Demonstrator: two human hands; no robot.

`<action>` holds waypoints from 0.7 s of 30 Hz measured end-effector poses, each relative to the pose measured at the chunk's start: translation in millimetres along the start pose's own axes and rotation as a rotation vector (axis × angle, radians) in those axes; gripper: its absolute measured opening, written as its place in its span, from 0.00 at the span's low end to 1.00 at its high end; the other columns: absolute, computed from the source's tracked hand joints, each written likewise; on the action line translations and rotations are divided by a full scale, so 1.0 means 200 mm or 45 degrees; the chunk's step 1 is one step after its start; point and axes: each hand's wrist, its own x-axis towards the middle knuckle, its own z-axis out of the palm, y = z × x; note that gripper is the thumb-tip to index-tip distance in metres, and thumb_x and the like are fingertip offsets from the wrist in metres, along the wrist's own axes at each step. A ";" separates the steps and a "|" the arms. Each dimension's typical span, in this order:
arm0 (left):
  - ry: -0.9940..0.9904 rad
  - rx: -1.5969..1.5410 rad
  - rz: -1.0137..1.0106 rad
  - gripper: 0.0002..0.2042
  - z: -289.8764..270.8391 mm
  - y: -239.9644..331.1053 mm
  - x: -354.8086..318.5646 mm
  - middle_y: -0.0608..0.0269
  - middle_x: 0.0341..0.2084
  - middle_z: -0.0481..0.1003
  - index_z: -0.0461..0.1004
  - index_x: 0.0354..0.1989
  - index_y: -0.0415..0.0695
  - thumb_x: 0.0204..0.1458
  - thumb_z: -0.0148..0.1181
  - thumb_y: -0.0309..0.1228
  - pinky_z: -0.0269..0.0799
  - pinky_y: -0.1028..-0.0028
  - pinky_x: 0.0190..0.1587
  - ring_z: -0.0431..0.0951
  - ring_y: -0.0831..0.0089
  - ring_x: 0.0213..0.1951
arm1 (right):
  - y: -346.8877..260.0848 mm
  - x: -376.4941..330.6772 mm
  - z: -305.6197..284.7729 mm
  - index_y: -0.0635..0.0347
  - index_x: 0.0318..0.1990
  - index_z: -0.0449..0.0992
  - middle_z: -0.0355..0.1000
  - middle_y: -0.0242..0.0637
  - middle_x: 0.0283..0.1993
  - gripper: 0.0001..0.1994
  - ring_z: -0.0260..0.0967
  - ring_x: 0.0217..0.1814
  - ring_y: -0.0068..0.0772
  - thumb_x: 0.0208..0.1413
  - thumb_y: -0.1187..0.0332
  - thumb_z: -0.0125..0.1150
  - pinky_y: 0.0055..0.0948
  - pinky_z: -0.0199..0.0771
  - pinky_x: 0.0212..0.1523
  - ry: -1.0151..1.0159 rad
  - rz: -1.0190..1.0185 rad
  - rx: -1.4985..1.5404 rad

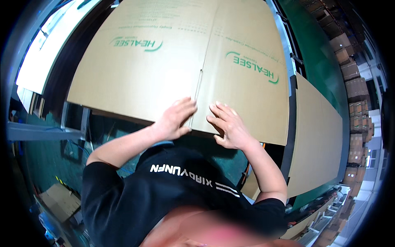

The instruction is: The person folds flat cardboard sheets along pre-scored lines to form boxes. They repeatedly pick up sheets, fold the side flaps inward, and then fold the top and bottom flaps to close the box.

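Observation:
A large brown cardboard sheet [135,78] with green print lies flat in front of me, its near edge close to my body. A crease runs lengthwise through it, with a narrow slot [199,82] at its near part. Just left of that slot, my left hand [177,117] rests on the board, fingers stretched out and thumb near the front edge. My right hand [230,124] lies to the right of the crease. Its fingers are extended and slightly apart, and its thumb points down by the near edge. Neither hand grips anything that shows.
Beyond a metal rail [290,61] on the right, another plain cardboard sheet [317,136] lies on a green surface [314,57]. Stacked cartons [358,90] line the far right. White panels [45,53] and a metal frame bar [43,132] stand at left, above a cardboard piece [61,201].

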 end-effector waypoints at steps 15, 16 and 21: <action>-0.172 0.109 0.118 0.31 -0.08 -0.04 0.05 0.49 0.55 0.70 0.73 0.52 0.39 0.36 0.69 0.38 0.67 0.62 0.59 0.69 0.57 0.59 | 1.37 -0.46 -0.22 0.63 0.48 0.78 0.76 0.48 0.46 0.22 0.73 0.50 0.46 0.49 0.57 0.64 0.38 0.70 0.53 1.001 1.347 -0.294; -0.176 0.108 0.118 0.31 -0.07 -0.05 0.05 0.49 0.55 0.70 0.73 0.52 0.38 0.37 0.69 0.38 0.67 0.63 0.60 0.69 0.57 0.59 | 1.43 -0.44 -0.22 0.63 0.48 0.79 0.77 0.47 0.46 0.21 0.74 0.48 0.44 0.49 0.58 0.64 0.36 0.71 0.52 1.008 1.373 -0.283; -0.200 0.053 0.143 0.32 -0.05 -0.09 0.05 0.46 0.55 0.70 0.73 0.52 0.37 0.35 0.70 0.37 0.69 0.63 0.57 0.71 0.55 0.58 | 1.60 -0.39 -0.34 0.67 0.39 0.80 0.78 0.39 0.37 0.17 0.74 0.37 0.30 0.53 0.59 0.64 0.32 0.72 0.41 0.940 1.682 0.376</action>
